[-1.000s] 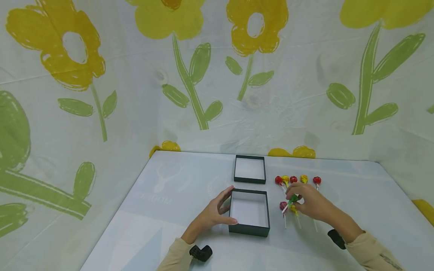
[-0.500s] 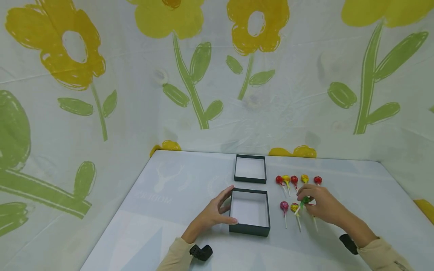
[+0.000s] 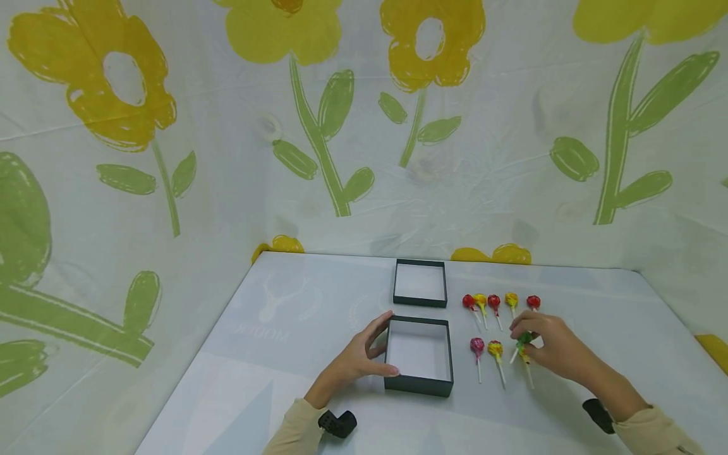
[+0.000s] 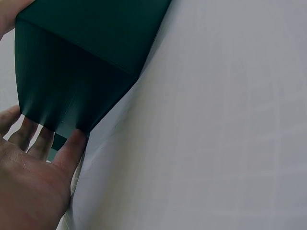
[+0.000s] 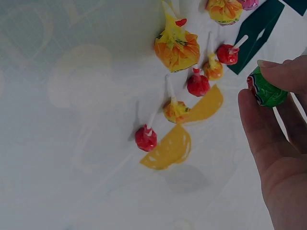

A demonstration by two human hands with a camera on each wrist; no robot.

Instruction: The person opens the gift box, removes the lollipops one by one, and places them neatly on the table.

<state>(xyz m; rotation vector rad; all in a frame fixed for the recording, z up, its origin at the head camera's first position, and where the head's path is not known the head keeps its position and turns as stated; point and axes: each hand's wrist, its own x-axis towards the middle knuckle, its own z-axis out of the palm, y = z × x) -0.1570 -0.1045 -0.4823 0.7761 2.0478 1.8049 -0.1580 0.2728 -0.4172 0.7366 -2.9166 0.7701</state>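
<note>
In the head view my left hand (image 3: 358, 357) holds the left side of a dark green open box (image 3: 418, 386), thumb at the front corner and fingers at the back. The left wrist view shows fingertips against the box's side wall (image 4: 72, 72). Between thumb and fingers, my right hand (image 3: 552, 344) pinches a green-wrapped lollipop (image 3: 524, 339), its white stick pointing down-left. Just under that hand lies a yellow lollipop (image 3: 526, 360), partly hidden. To its left are another yellow lollipop (image 3: 495, 349) and a pink one (image 3: 476, 345), sticks toward me.
A shallower dark green tray or lid (image 3: 419, 303) lies behind the box. Right of it runs a back row of red and yellow lollipops, among them a red one (image 3: 533, 303) at the right end. A flower-printed curtain (image 3: 483, 189) rises behind the white table (image 3: 318, 291).
My right hand has moved right with the green lollipop, from over the pink and yellow lollipops to the right end of the front row. My left hand and the box have stayed put.
</note>
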